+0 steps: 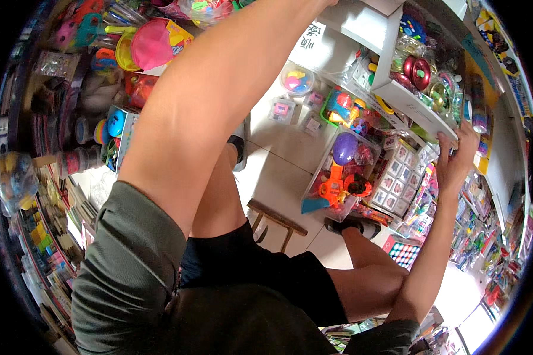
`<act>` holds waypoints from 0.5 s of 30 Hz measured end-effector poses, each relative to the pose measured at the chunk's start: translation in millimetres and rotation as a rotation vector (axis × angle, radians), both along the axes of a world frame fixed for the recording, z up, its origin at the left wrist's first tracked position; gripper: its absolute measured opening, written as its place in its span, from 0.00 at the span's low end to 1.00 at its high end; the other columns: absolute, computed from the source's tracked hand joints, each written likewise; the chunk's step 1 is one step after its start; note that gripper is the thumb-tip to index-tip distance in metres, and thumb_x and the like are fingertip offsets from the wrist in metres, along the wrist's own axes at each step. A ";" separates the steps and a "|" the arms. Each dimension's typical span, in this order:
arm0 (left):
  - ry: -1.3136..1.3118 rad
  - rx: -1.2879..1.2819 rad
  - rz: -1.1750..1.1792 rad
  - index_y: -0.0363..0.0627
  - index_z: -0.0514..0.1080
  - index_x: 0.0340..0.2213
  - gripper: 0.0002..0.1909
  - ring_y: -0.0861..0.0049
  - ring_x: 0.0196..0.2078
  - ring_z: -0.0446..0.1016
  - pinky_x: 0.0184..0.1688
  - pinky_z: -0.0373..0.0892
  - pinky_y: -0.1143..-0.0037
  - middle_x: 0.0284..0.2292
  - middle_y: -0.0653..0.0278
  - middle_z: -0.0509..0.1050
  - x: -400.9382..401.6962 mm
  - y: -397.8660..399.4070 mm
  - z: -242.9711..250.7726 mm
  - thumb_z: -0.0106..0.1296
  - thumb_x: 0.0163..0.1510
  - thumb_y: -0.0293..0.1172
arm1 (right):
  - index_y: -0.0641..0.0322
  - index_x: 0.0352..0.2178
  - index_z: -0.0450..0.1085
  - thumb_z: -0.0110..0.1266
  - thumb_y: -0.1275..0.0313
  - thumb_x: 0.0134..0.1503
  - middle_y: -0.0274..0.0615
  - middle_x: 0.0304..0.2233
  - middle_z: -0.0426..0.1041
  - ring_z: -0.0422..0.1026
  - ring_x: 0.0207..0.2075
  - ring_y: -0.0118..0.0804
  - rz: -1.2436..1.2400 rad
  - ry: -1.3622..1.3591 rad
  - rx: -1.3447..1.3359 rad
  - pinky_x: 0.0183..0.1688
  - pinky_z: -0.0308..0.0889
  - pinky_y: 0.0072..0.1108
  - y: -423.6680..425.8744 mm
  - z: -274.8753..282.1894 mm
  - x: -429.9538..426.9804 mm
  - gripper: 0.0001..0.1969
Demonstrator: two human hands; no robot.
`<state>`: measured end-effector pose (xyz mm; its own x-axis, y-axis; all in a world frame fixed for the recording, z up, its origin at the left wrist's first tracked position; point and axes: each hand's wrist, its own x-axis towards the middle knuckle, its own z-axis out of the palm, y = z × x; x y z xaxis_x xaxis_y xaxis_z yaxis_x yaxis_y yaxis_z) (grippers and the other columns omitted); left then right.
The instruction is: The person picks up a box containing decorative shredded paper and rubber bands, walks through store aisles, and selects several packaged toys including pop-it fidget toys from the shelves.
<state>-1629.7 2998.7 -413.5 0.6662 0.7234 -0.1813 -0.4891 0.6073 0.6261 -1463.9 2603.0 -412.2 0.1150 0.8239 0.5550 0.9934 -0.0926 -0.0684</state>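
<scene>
My left arm stretches up across the view, and its hand lies beyond the top edge, out of sight. At the right, my right hand [457, 159] grips the near corner of an open white cardboard box [415, 106], its thumb and fingers at the rim. Dark red metallic yo-yos [419, 73] and other toys in clear wrapping fill that box. Below and left of it stand a clear bin with a purple plastic egg [345, 148] and orange toys [333, 186], a green-rimmed basket of small toys [344, 106], and a tray of small boxed items [397, 177].
A small wooden stool [277, 217] stands on the tiled floor between my legs. A round clear tub [296, 80] and small clear boxes [281, 111] sit on the floor ahead. Shelves packed with goods line both sides. A pink plastic net or paddle [151, 44] lies at upper left.
</scene>
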 end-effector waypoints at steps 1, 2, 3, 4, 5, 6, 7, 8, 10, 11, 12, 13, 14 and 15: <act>-0.091 -0.082 -0.058 0.44 0.73 0.30 0.23 0.69 0.21 0.73 0.21 0.72 0.71 0.22 0.60 0.76 7.7 5.6 -0.5 0.38 0.63 0.50 | 0.66 0.37 0.68 0.64 0.74 0.49 0.55 0.46 0.71 0.67 0.50 0.55 0.000 0.003 -0.005 0.54 0.60 0.36 -1.9 -2.9 0.1 0.15; -0.182 -0.165 -0.116 0.43 0.73 0.31 0.23 0.69 0.23 0.75 0.24 0.74 0.70 0.24 0.60 0.76 13.3 9.3 -3.7 0.38 0.63 0.49 | 0.67 0.37 0.68 0.64 0.75 0.49 0.55 0.46 0.71 0.68 0.50 0.55 -0.015 0.019 0.006 0.54 0.61 0.36 -4.3 -6.2 -0.4 0.15; -0.182 -0.168 -0.115 0.43 0.73 0.31 0.23 0.69 0.23 0.75 0.24 0.74 0.70 0.24 0.60 0.76 19.5 12.2 -7.4 0.38 0.63 0.49 | 0.67 0.37 0.67 0.63 0.76 0.49 0.55 0.45 0.71 0.69 0.50 0.55 -0.030 0.033 0.019 0.54 0.61 0.36 -6.4 -7.3 -0.5 0.15; -0.126 -0.113 -0.152 0.42 0.73 0.31 0.23 0.69 0.24 0.75 0.24 0.74 0.69 0.24 0.59 0.77 24.3 14.6 -11.7 0.38 0.63 0.48 | 0.67 0.36 0.67 0.62 0.78 0.49 0.55 0.44 0.72 0.69 0.49 0.55 -0.011 0.005 0.033 0.54 0.62 0.35 -9.2 -8.2 -1.8 0.14; -0.069 -0.059 -0.188 0.42 0.74 0.31 0.22 0.69 0.24 0.76 0.25 0.75 0.69 0.25 0.59 0.77 27.9 16.9 -16.0 0.39 0.62 0.48 | 0.67 0.36 0.67 0.62 0.78 0.49 0.55 0.44 0.72 0.69 0.49 0.55 -0.009 0.006 0.030 0.54 0.62 0.35 -13.1 -10.7 -2.6 0.14; -0.059 -0.121 -0.214 0.42 0.74 0.30 0.23 0.69 0.23 0.75 0.24 0.74 0.69 0.24 0.59 0.77 34.4 10.2 -13.2 0.39 0.62 0.48 | 0.67 0.36 0.67 0.62 0.78 0.50 0.55 0.44 0.72 0.70 0.49 0.55 -0.038 0.054 0.041 0.54 0.62 0.35 -18.5 -11.6 -3.1 0.13; -0.063 -0.118 -0.219 0.42 0.74 0.30 0.23 0.69 0.23 0.75 0.24 0.74 0.69 0.24 0.59 0.77 41.7 13.1 -14.6 0.39 0.62 0.48 | 0.67 0.36 0.67 0.61 0.79 0.50 0.55 0.43 0.72 0.70 0.49 0.55 -0.065 0.103 0.053 0.54 0.63 0.35 -22.5 -11.4 -4.0 0.12; -0.078 -0.112 -0.266 0.42 0.74 0.29 0.23 0.69 0.22 0.75 0.24 0.74 0.69 0.25 0.59 0.77 47.1 15.3 -15.6 0.40 0.62 0.49 | 0.67 0.35 0.66 0.59 0.79 0.51 0.56 0.44 0.72 0.70 0.48 0.55 -0.056 0.095 0.051 0.53 0.63 0.35 -24.0 -9.9 -6.1 0.11; -0.343 -0.134 -0.775 0.43 0.74 0.30 0.27 0.69 0.21 0.75 0.23 0.74 0.69 0.24 0.61 0.77 10.7 105.9 -42.3 0.41 0.60 0.57 | 0.67 0.35 0.66 0.59 0.80 0.51 0.56 0.44 0.72 0.70 0.48 0.56 0.042 0.114 0.087 0.53 0.63 0.35 -1.5 -6.3 -17.9 0.10; -0.358 -0.163 -0.832 0.43 0.74 0.30 0.27 0.69 0.21 0.75 0.23 0.74 0.69 0.24 0.61 0.77 44.7 82.5 -45.0 0.41 0.60 0.57 | 0.67 0.36 0.66 0.58 0.80 0.52 0.56 0.45 0.72 0.70 0.48 0.56 -0.028 0.103 0.064 0.53 0.63 0.35 -18.5 -10.1 -11.1 0.10; 0.019 -0.086 -0.612 0.44 0.74 0.31 0.29 0.70 0.21 0.75 0.22 0.74 0.70 0.23 0.61 0.77 69.3 35.2 -30.3 0.41 0.60 0.60 | 0.67 0.36 0.66 0.58 0.80 0.52 0.56 0.45 0.72 0.70 0.48 0.56 -0.095 0.089 0.044 0.53 0.63 0.35 -37.9 -13.2 -6.1 0.10; 0.388 0.023 -0.348 0.44 0.73 0.31 0.31 0.71 0.21 0.75 0.22 0.73 0.70 0.23 0.62 0.77 69.0 -2.9 -8.5 0.40 0.59 0.63 | 0.67 0.36 0.66 0.57 0.80 0.52 0.57 0.45 0.71 0.70 0.48 0.56 -0.134 0.089 0.044 0.53 0.63 0.35 -50.1 -12.3 -6.2 0.10; 0.302 -0.024 -0.459 0.43 0.72 0.34 0.34 0.69 0.24 0.76 0.27 0.75 0.68 0.24 0.59 0.77 49.5 -19.4 7.7 0.41 0.57 0.67 | 0.68 0.36 0.66 0.57 0.80 0.52 0.57 0.46 0.71 0.70 0.48 0.56 -0.136 0.095 0.057 0.53 0.63 0.35 -51.4 -11.1 -8.6 0.10; -0.133 -0.086 -1.010 0.42 0.72 0.36 0.34 0.65 0.30 0.78 0.37 0.77 0.66 0.28 0.56 0.77 -33.4 111.6 -39.3 0.44 0.55 0.67 | 0.68 0.36 0.66 0.57 0.80 0.52 0.57 0.46 0.71 0.70 0.48 0.56 0.048 0.129 0.118 0.53 0.63 0.35 -2.0 -5.6 -26.8 0.10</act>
